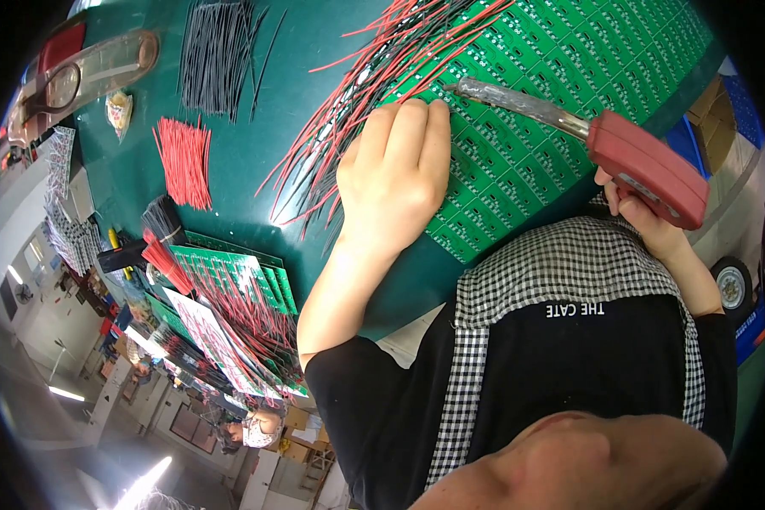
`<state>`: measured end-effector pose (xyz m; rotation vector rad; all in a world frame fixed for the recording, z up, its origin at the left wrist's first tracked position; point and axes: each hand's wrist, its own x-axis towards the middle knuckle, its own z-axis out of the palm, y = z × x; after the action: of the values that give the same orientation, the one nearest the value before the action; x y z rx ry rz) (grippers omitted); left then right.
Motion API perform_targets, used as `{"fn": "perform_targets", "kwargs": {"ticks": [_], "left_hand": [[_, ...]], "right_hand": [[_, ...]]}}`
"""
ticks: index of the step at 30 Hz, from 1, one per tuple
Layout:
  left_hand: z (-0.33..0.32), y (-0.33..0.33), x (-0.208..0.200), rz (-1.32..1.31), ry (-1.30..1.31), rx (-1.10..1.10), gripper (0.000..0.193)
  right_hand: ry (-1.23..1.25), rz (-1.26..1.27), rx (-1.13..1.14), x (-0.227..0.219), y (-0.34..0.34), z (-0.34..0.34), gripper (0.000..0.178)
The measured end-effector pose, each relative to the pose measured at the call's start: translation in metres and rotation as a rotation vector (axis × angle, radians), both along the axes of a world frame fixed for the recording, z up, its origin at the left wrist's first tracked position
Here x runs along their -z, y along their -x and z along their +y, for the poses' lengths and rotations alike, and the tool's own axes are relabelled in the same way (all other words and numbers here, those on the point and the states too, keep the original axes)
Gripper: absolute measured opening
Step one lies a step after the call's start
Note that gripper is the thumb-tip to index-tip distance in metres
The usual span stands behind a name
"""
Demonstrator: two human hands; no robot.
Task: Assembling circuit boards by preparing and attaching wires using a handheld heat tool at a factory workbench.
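A large panel of green circuit boards [518, 153] lies on the table in front of me. My left hand [391, 174] rests at its left part, fingers pressed together and curled down. Red and black wires [348, 119] fan out under and beside that hand; whatever its fingertips grip is hidden. My right hand [646, 223] is wrapped round the handle of a red soldering gun [650, 170]. The gun's long metal tip points left and ends just above the boards, close to my left fingertips.
On the green table [255, 161] lie a bundle of black wires [217, 59], a bundle of red wires [184, 161] and a small packet [119, 113]. Wired boards [229, 340] are stacked at the left edge. A clear bottle-like container [119, 68] lies far left.
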<state>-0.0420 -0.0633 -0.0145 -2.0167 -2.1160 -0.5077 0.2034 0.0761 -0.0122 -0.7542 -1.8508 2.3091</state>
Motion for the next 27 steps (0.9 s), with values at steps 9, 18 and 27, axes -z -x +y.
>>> {"fn": "perform_targets", "kwargs": {"ticks": [9,18,27], "left_hand": [[-0.003,0.000,0.000,-0.012,0.017,-0.004,0.022],[-0.002,-0.001,-0.001,0.012,0.018,0.006,0.023],[-0.003,-0.002,-0.002,0.024,0.030,0.017,0.024]], "right_hand": [[0.050,-0.026,0.034,0.000,-0.006,-0.002,0.029],[0.050,-0.022,-0.010,0.002,-0.010,0.000,0.031],[-0.341,-0.022,0.025,-0.008,0.011,0.002,0.062]]}}
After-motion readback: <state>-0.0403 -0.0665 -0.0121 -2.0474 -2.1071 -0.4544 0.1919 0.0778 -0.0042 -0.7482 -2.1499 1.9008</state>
